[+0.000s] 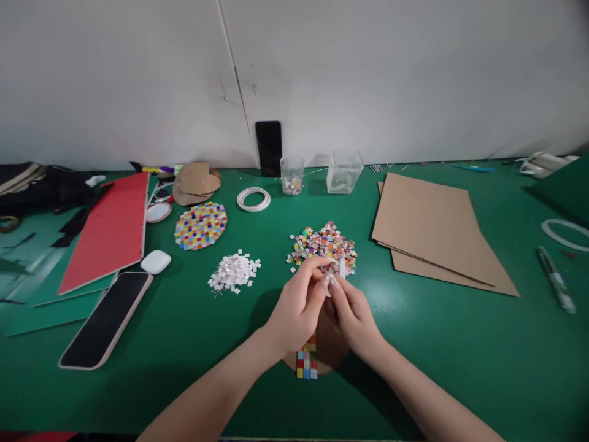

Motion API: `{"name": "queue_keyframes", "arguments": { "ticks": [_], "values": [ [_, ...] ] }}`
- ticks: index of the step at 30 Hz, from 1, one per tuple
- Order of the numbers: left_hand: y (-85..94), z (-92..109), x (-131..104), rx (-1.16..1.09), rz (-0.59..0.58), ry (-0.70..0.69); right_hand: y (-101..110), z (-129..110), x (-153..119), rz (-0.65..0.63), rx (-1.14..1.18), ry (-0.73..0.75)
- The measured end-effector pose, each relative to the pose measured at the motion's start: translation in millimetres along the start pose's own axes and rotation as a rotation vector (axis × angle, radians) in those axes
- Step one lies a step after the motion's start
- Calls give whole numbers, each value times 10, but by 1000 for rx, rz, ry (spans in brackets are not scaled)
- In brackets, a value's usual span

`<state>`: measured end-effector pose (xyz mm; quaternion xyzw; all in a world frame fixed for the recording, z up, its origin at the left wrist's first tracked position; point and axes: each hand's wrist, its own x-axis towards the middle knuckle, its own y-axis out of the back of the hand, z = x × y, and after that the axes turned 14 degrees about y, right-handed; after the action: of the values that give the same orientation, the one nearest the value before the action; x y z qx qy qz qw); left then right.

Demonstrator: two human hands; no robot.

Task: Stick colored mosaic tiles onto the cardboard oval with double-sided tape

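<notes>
My left hand [299, 301] and my right hand [354, 310] meet fingertip to fingertip over a round brown board [332, 351]. Both are pinched around a narrow white strip [342, 268], whose end sticks up between them. Several columns of coloured square tiles [307, 363] lie on the board, partly hidden under my left hand. Just beyond my fingers is a heap of mixed coloured tiles [322, 242]. A smaller heap of white pieces [234, 272] lies to the left.
A tiled disc [201, 226], a tape roll [253, 199], a phone [105, 322] and a red board [110, 227] are on the left. Behind stand a cup [292, 175], a clear box [344, 173] and an upright phone [269, 148]. Cardboard sheets [427, 227] and a pen [556, 279] lie right.
</notes>
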<state>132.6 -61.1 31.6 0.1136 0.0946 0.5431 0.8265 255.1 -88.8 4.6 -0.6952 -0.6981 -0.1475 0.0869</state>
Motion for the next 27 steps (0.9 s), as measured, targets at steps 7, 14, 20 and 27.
{"name": "queue_keyframes", "arguments": {
  "ticks": [7, 14, 20, 27],
  "values": [
    [-6, -40, -13, 239, 20, -147, -6, 14, -8, 62, 62, -49],
    [-59, -55, -21, 327, 23, -141, 10, 9, -11, 120, 126, -93],
    [-115, -76, -27, 372, 47, -148, -13, -2, -22, 132, 98, -54],
    [-207, -65, -61, 463, 170, -240, -101, -8, -75, 205, -29, 19]
  ]
}}
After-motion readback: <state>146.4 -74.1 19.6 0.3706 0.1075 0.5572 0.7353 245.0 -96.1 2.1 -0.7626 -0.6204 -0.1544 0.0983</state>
